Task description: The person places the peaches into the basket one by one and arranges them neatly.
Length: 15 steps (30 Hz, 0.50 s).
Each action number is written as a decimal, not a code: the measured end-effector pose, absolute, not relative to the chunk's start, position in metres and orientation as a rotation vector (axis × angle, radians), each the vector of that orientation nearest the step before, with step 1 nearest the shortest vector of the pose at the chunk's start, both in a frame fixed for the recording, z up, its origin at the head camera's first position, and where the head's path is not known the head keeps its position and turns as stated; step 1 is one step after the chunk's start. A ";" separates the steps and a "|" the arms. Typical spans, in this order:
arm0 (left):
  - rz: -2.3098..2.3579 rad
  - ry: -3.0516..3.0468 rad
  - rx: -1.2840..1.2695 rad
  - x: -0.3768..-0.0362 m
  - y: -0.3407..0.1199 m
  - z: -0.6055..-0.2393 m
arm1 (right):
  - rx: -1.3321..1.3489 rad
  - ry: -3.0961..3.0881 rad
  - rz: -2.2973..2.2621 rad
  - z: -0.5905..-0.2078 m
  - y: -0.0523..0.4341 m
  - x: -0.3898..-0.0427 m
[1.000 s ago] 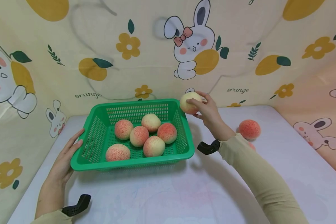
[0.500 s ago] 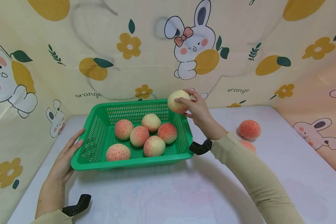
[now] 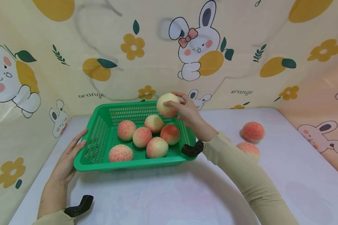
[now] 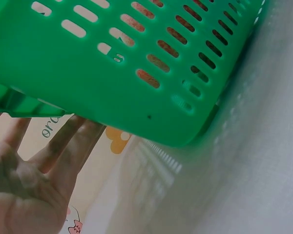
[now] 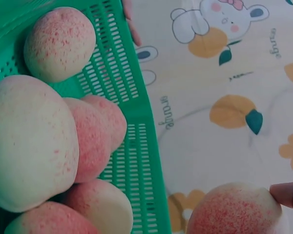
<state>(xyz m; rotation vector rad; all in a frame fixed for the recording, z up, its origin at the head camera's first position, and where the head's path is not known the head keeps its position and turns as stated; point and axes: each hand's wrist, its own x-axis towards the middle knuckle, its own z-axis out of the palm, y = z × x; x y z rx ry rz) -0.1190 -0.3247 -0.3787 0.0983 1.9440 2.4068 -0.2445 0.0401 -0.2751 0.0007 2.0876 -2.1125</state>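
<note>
The right hand (image 3: 186, 110) is holding a pale peach (image 3: 167, 104) above the far edge of a green basket (image 3: 135, 162). The left hand (image 3: 69, 157), fingers straight, is resting against the basket's left side. The peach looks light and soft, best cupped around its middle.

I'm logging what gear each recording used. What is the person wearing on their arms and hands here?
Both hands are bare: the left hand and the right hand wear no gloves, and no rings show. Long beige sleeves reach to the wrists. Each wrist carries a black curved mount, one on the left and one on the right.
</note>
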 end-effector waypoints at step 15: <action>2.393 1.971 0.076 -0.120 -0.325 -0.379 | -0.080 2.092 -2.004 -0.275 0.018 -0.242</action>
